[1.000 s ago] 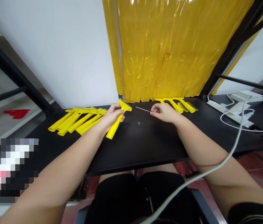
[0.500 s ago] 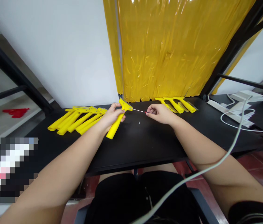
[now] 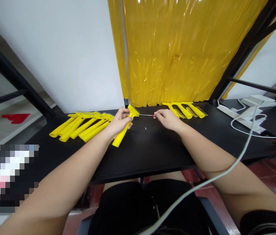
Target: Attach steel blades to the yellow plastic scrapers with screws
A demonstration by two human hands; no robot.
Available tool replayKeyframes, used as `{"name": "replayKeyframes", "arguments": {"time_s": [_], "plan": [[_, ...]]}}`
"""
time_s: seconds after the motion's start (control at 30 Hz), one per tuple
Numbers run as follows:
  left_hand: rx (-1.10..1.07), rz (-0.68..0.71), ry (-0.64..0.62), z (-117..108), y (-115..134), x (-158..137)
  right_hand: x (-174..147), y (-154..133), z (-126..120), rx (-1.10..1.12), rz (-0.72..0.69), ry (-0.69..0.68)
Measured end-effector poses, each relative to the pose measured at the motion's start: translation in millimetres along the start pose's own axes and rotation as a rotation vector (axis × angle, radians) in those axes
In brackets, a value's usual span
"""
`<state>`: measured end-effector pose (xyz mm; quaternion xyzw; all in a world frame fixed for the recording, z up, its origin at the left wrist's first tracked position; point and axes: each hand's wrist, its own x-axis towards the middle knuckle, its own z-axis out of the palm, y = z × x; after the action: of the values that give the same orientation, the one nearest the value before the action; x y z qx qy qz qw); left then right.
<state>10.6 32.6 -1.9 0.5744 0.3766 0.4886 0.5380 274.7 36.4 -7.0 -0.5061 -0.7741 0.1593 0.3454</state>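
A yellow scraper is held above a black surface, close to the centre of the view, its handle tilted toward 7 o'clock and its bladed head toward 1 o'clock. Its neck is wrapped by the closed left hand. At the head's 3 o'clock end, the tip of a thin screwdriver is met, the shaft lying nearly level. The screwdriver's red end is pinched between the thumb and fingers of the right hand; most of its grip is hidden.

A fastener appears to be being worked at the head; whether it is being turned in or out cannot be told, but this scraper seems unfinished. A small pale screw-like piece is left loose on the surface, at 5 o'clock from the head.

Toward 9 o'clock, an overlapping row of yellow scrapers is laid out; toward 2 o'clock, a smaller group with shiny blades is set down. Which group is done cannot be told. Farther out at 3 o'clock, a white power strip is placed, and at 1 o'clock a yellow plastic curtain is hung.
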Motion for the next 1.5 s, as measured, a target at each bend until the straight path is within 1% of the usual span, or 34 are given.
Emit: {"name": "replayKeyframes", "arguments": {"time_s": [0.07, 0.17, 0.33, 0.37, 0.5, 0.53, 0.67, 0.8, 0.93, 1.0, 1.07, 1.1, 1.13, 1.23, 1.27, 1.33, 1.4, 1.43, 1.5], "plan": [[0.026, 0.024, 0.014, 1.9, 0.0, -0.3, -0.1, -0.8, 4.2, 0.042, -0.017, 0.034], [0.041, 0.039, 0.045, 3.5, 1.2, 0.1, -0.8, -1.3, 8.2, 0.096, -0.048, 0.025], [0.04, 0.077, 0.034, 4.5, 2.9, -1.4, 1.7, -1.8, 9.4, 0.024, 0.079, 0.05], [0.044, 0.084, 0.032, 4.7, 3.0, -1.7, 2.1, -1.8, 9.6, 0.036, 0.073, 0.042], [0.053, 0.082, 0.063, 5.1, 3.8, -1.8, 2.1, -1.4, 11.2, 0.138, -0.03, 0.046], [0.048, 0.078, 0.069, 5.2, 4.1, -1.6, 2.1, -1.2, 11.6, 0.133, -0.028, 0.045], [0.02, 0.062, 0.067, 6.5, 5.8, -2.0, 2.5, -0.2, 12.8, 0.069, 0.054, 0.027], [0.02, 0.056, 0.08, 7.2, 6.3, -3.4, 2.6, -0.2, 13.3, 0.132, -0.024, 0.066], [0.046, 0.081, 0.061, 5.9, 4.3, -3.0, 2.8, -1.9, 13.2, 0.073, 0.067, 0.042], [0.058, 0.097, 0.05, 4.9, 3.0, -2.1, 2.1, -2.4, 13.3, 0.112, 0.034, 0.024], [0.053, 0.099, 0.047, 3.9, 2.2, -1.2, 1.3, -2.1, 13.6, 0.159, -0.041, 0.037], [0.043, 0.097, 0.049, 3.6, 2.1, -0.9, 1.2, -1.8, 13.7, 0.163, -0.056, 0.051], [0.031, 0.094, 0.052, 3.4, 2.0, -0.7, 1.3, -1.5, 13.9, 0.148, -0.05, 0.056], [0.011, 0.097, 0.057, 3.2, 2.1, -0.3, 2.1, -1.2, 13.9, 0.08, 0.03, 0.034], [0.016, 0.102, 0.054, 3.2, 2.0, -0.1, 2.0, -1.5, 13.8, 0.081, 0.031, 0.023], [0.039, 0.119, 0.045, 2.8, 1.3, 0.5, 1.0, -2.5, 13.3, 0.12, -0.028, 0.016], [0.067, 0.143, 0.037, 1.9, -0.1, 1.4, 0.0, -3.9, 13.2, 0.151, -0.095, 0.052], [0.081, 0.158, 0.035, 1.3, -1.0, 2.0, -0.1, -4.5, 13.6, 0.149, -0.103, 0.078], [0.112, 0.196, 0.021, -0.1, -3.0, 3.0, 0.4, -5.1, 14.9, 0.117, -0.059, 0.104]]}}
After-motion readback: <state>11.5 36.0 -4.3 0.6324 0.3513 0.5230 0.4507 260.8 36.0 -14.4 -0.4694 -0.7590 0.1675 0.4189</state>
